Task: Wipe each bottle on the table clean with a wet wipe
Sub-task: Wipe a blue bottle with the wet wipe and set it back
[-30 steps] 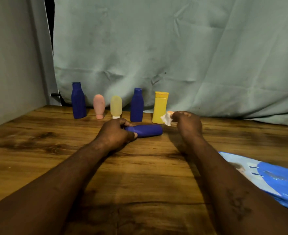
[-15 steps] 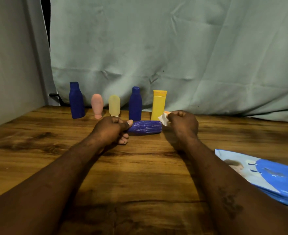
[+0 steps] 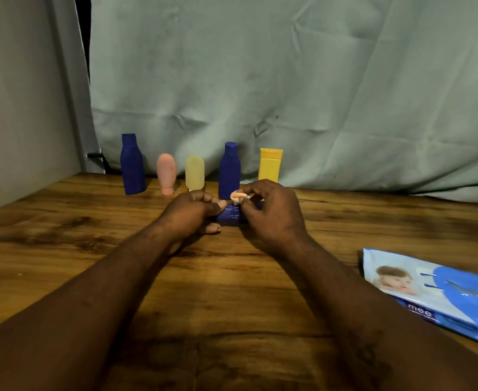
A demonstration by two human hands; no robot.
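A wooden table with a dark-streaked brown grain [image 3: 49, 249] is seen from above and fills the lower half of the view. Behind it, a wrinkled pale grey-green cloth backdrop [image 3: 288, 80] is hung across the whole width and reaches down to the table's far edge. At the left, a plain grey wall panel [image 3: 20, 108] is set along the table's side. A narrow dark gap [image 3: 82, 29] is left between the panel and the cloth, and a small black object [image 3: 95, 156], too unclear to identify, is seen at the foot of it. At the table's right edge, a flat blue and white plastic pack [image 3: 443, 294] is laid, printed with a baby's picture and the letters "mee", and is partly cut off by the frame.
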